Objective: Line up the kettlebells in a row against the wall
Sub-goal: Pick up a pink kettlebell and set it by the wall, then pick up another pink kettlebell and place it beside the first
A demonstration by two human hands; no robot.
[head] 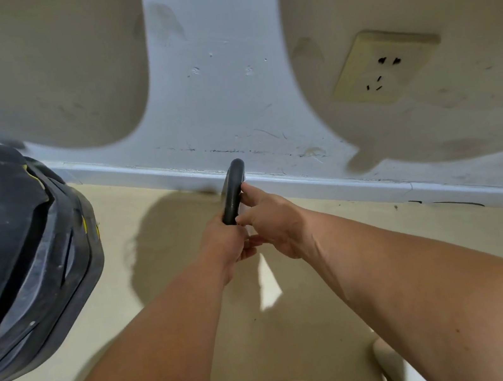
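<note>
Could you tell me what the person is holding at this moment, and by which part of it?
Both the left hand and the right hand grip the black kettlebell handle; the kettlebell's body is hidden behind the hands.

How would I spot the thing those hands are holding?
Find the yellowed wall socket, then drop down-left to the white baseboard. Just before it, both hands, left and right, grip a black curved handle, far thinner than the bulky black object at the left.
</note>
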